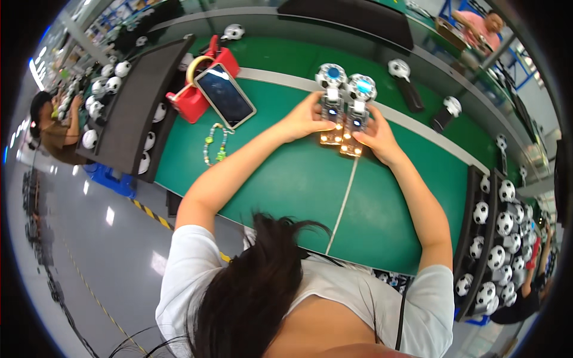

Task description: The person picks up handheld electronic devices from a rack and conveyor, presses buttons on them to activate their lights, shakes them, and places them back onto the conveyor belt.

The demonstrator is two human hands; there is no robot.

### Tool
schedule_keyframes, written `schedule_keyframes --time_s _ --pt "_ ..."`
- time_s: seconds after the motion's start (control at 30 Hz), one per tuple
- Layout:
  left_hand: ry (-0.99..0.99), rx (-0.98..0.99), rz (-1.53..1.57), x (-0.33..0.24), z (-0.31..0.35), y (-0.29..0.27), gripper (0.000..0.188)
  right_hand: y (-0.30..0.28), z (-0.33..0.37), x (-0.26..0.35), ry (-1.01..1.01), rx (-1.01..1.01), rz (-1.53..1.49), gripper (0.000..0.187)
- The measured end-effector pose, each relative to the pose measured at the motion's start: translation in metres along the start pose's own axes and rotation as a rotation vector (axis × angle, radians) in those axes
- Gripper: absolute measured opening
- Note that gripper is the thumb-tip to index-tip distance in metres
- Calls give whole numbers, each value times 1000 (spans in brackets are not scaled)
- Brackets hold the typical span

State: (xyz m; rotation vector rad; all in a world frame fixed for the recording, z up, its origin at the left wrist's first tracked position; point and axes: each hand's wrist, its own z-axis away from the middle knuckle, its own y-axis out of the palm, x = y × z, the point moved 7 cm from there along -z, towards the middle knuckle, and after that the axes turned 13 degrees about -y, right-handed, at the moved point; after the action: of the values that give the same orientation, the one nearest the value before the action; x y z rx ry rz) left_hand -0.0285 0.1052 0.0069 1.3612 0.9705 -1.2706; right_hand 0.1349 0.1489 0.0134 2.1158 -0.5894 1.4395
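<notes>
Bench (274, 185) with a green top spreads beneath two football-headed handheld devices, side by side near its far edge. Left hand (305, 118) pinches the left device (332, 110) between thumb and fingers; right hand (380, 136) grips the right device (357, 119) likewise. Both show bluish lit faces and warm lights at their lower ends. Leftward lie a dark-screened smartphone (225, 95), a red tape dispenser (191, 105) and a beaded bracelet (221, 155).

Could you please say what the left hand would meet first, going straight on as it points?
First comes the left ball-topped device that the left hand holds; beyond it, probably the right ball-topped device, though depth is unclear.
</notes>
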Motion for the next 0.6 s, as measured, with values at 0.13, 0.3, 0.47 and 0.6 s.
schedule_keyframes --time_s 0.13,0.3,0.47,0.6 --pt "9 10 11 -3 1 5 77 0 3 5 -7 -29 51 77" --pt "-20 32 9 -5 2 6 74 2 4 5 -5 -48 44 75" --pt "-17 6 -14 -3 2 2 77 6 1 6 -15 -14 68 74" --pt "-19 0 -10 -2 0 2 79 6 1 8 -29 21 89 72"
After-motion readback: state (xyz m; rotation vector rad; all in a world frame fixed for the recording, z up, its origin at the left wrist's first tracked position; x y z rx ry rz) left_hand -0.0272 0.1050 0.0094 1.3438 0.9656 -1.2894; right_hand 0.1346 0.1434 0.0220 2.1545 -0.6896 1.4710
